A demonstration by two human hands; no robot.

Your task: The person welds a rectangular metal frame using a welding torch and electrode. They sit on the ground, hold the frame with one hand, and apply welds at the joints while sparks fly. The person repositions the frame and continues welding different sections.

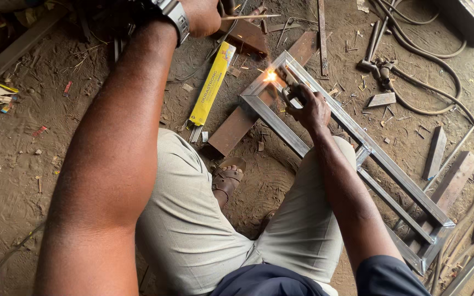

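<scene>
My right hand [309,107] grips a welding electrode holder [291,87], whose tip meets the near corner of a long rectangular steel frame [382,161] lying on the dirt floor. A bright orange spark [270,75] glows at that corner. My left arm is raised close to the camera. My left hand [201,16], with a metal watch [174,16] on its wrist, is at the top edge with its fingers curled and partly out of view. What it holds is hidden.
A yellow packet of welding rods [212,82] lies left of the frame. Rusty flat bars [236,129] lie under the frame's corner. Black cables [440,82] loop at the upper right. Metal offcuts [451,181] lie to the right. My sandalled foot [227,178] rests between my knees.
</scene>
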